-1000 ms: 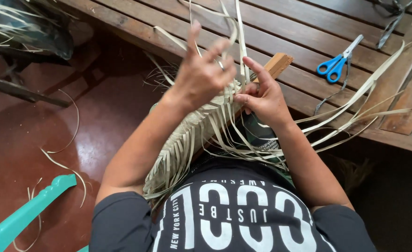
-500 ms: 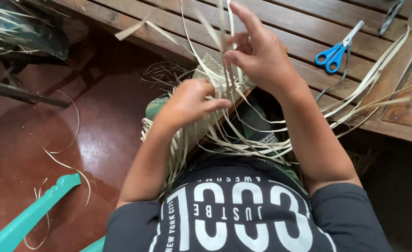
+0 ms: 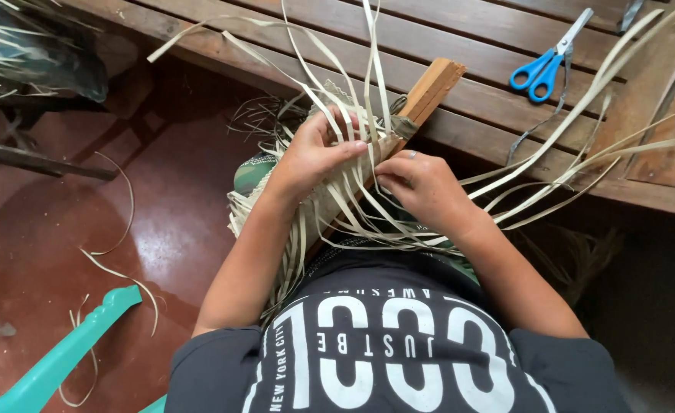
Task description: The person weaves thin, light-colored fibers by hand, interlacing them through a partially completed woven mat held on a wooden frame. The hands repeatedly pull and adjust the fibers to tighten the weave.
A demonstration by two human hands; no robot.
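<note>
Beside the wooden block (image 3: pixel 429 92) | left hand (image 3: pixel 318 153) is pressing pale strips (image 3: pixel 368 84), fingers curled | right hand (image 3: pixel 422 183) is pinching one strip | blue scissors (image 3: pixel 540 69) are lying well apart.

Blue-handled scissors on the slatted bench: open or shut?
Shut. The scissors lie flat on the wooden bench, blades together in one straight point, handle loops side by side.

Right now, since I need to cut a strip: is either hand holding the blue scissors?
No, the blue scissors lie on the wooden bench, away from both hands.
</note>
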